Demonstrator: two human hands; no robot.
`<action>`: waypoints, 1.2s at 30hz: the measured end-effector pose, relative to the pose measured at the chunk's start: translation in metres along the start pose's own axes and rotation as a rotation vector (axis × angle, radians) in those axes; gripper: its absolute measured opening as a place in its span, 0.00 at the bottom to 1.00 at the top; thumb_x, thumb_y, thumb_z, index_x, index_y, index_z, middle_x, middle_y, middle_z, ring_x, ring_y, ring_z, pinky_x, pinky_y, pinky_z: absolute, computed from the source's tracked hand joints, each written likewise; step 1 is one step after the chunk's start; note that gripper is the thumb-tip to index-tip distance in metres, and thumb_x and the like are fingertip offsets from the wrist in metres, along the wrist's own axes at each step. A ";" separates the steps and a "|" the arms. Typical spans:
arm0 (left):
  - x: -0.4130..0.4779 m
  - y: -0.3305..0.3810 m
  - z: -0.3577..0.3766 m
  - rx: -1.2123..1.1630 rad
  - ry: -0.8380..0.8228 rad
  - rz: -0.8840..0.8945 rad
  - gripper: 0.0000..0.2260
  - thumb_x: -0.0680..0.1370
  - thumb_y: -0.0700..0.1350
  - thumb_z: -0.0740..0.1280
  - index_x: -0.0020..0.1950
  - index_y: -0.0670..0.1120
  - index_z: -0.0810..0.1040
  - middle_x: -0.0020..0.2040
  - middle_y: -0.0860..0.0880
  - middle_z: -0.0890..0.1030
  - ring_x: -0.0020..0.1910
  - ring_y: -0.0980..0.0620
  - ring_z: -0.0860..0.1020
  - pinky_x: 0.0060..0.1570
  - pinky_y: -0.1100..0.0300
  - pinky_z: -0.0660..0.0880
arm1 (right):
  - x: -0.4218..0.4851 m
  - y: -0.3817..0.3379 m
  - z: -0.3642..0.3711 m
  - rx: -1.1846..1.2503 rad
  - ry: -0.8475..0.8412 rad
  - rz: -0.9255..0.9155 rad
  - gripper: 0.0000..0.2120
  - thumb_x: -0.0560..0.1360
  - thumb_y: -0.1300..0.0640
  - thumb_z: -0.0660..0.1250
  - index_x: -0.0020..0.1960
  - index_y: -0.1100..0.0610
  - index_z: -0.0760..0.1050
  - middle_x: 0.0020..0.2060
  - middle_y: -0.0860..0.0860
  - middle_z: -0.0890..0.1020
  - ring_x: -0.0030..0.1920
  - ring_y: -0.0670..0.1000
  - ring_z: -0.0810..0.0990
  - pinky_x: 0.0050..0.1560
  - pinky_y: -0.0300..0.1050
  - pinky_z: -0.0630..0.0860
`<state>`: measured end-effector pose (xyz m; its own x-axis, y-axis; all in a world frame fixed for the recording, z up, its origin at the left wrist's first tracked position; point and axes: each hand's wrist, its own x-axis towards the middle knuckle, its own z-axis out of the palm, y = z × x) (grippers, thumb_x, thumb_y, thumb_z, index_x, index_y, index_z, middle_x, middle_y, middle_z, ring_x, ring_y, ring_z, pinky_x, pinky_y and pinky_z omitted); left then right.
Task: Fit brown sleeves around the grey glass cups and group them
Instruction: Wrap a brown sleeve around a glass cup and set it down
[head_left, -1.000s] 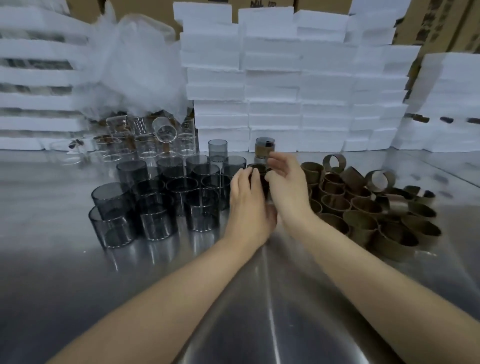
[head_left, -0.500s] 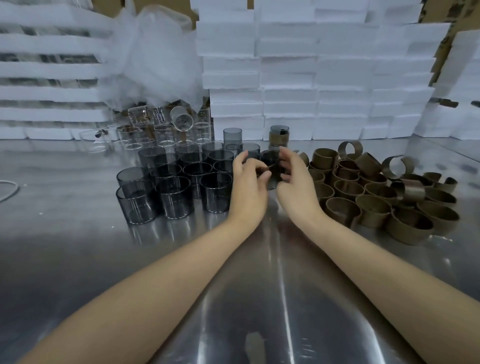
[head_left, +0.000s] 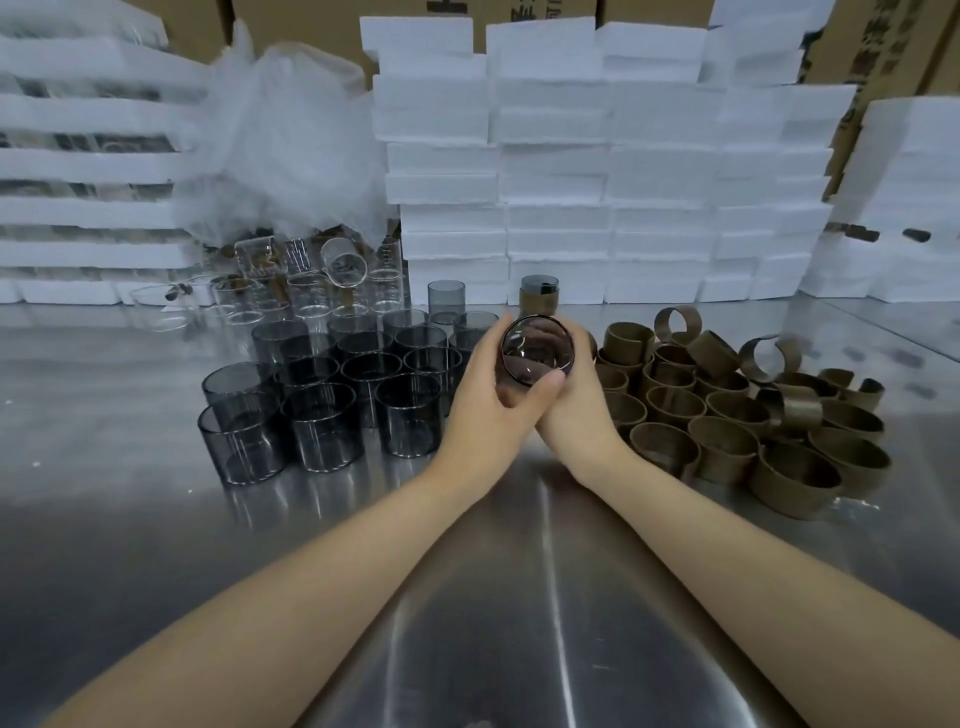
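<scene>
Raised off the shiny steel tabletop (head_left: 156, 519) since the earlier frames, one round grey glass cup (head_left: 536, 353) now sits tipped toward the camera at centre frame, its open mouth facing the lens, where before it stood low between the fingers. Both hands wrap it: the left hand (head_left: 488, 410) curls around its left side with the thumb across the lower rim, and the right hand (head_left: 576, 410) cups it from the right and beneath, the two touching below the glass. Whether a sleeve is already on this cup cannot be told. Just left of the hands stands the cluster of bare grey glass cups (head_left: 332, 395), upright and packed close; just right lies the heap of brown paper sleeves (head_left: 737, 410), some upright, some tipped. Behind, near the wall of white foam blocks (head_left: 597, 171), one sleeved grey cup (head_left: 539, 295) stands alone beside a tall bare grey cup (head_left: 445, 297), with clear glass cups (head_left: 291, 291) at upper left. Open tabletop fills the lower frame beside the forearms.
</scene>
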<state>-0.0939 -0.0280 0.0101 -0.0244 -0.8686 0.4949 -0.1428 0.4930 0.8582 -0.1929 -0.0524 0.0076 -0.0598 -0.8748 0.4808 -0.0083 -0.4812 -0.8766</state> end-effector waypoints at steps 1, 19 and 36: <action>0.000 -0.001 -0.001 -0.006 0.003 -0.001 0.30 0.76 0.45 0.72 0.75 0.52 0.64 0.70 0.54 0.72 0.68 0.63 0.70 0.68 0.65 0.67 | 0.001 0.002 0.000 0.003 0.001 -0.009 0.27 0.70 0.72 0.71 0.64 0.56 0.66 0.54 0.48 0.77 0.56 0.48 0.79 0.59 0.48 0.78; 0.004 -0.001 -0.006 -0.120 0.188 0.017 0.11 0.75 0.45 0.73 0.50 0.47 0.72 0.44 0.55 0.78 0.44 0.63 0.78 0.46 0.67 0.75 | -0.005 0.004 -0.005 -0.350 -0.165 -0.376 0.25 0.68 0.68 0.74 0.61 0.52 0.72 0.57 0.51 0.77 0.61 0.48 0.76 0.62 0.46 0.75; 0.005 0.002 -0.003 -0.330 0.024 -0.102 0.12 0.84 0.40 0.56 0.61 0.49 0.77 0.54 0.55 0.82 0.56 0.59 0.79 0.57 0.66 0.74 | 0.003 -0.006 -0.011 -0.061 -0.092 -0.012 0.35 0.53 0.78 0.70 0.53 0.49 0.73 0.42 0.35 0.81 0.44 0.36 0.80 0.39 0.30 0.75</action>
<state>-0.0909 -0.0309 0.0145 -0.0026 -0.9149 0.4036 0.1849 0.3962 0.8993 -0.2043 -0.0518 0.0140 0.0321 -0.8719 0.4886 -0.0691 -0.4896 -0.8692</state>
